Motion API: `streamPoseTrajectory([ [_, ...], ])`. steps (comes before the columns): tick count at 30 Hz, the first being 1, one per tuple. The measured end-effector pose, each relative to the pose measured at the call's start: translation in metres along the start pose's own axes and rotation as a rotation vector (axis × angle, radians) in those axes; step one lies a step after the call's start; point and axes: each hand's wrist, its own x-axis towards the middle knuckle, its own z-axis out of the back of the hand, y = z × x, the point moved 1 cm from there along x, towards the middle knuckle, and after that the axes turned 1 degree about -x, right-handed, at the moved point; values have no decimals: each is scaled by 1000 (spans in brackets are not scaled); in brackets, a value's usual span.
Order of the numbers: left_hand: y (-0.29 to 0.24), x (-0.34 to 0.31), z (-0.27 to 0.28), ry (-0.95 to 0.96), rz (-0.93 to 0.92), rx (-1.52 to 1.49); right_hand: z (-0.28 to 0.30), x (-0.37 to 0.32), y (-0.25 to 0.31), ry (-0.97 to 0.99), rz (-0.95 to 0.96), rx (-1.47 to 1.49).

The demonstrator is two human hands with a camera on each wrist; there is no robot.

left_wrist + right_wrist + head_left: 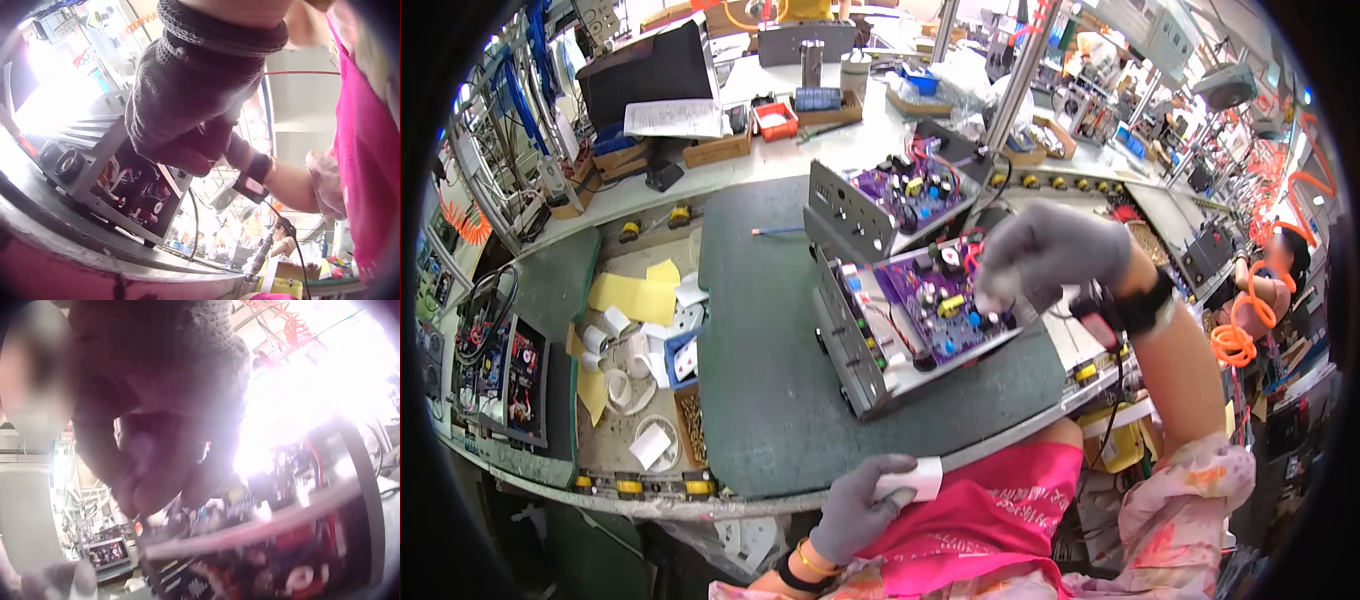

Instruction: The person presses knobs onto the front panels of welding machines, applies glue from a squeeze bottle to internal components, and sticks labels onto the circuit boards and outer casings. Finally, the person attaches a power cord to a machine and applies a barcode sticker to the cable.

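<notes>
My gloved left hand grips a small white paper-like piece between thumb and fingers, over my lap by the bench edge. My gloved right hand is bent over the near open metal chassis, fingers curled together. Its fingertips overlap the right side of the purple circuit board in the head view. I cannot tell whether they pinch something small. In the right wrist view the hand is dark and blurred. Behind it stands a second open chassis with its own purple board.
Both chassis stand on a dark green work board. A blue pencil-like stick lies on it. Left are yellow paper, white parts and a box of screws. Another chassis stands far left; a person sits at right.
</notes>
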Motion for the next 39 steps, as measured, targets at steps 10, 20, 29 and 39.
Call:
streamPoseTrajectory([
  [10,30,-1,32,-125,23,-43,69,175,-91,-502,-166,-1076],
  [20,31,-2,39,-127,59,-38,93,171,-68,-245,-359,-660],
  [29,28,-58,84,236,280,69,43,49,-3,-662,177,-177],
  [39,63,-202,145,-476,527,47,-131,-55,39,-409,391,-221],
])
